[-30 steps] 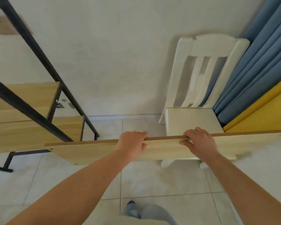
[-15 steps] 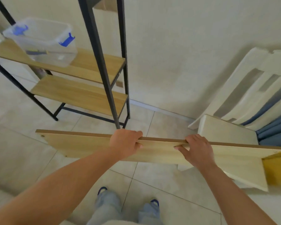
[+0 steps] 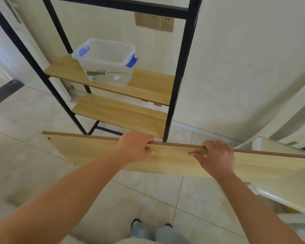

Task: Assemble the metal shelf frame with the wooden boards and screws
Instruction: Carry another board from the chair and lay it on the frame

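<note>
At six o'clock from the metal shelf frame (image 3: 179, 81), both the left hand (image 3: 133, 147) and right hand (image 3: 217, 155) clamped the wooden board's (image 3: 88, 150) top edge near mid-length; it looked rigid, long, smooth-faced, liable to swing.

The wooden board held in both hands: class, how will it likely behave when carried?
The board looks straight, so probably stiff. It is long, so its ends may swing. Left hand and right hand grip near mid-length, which likely balances it.
</note>
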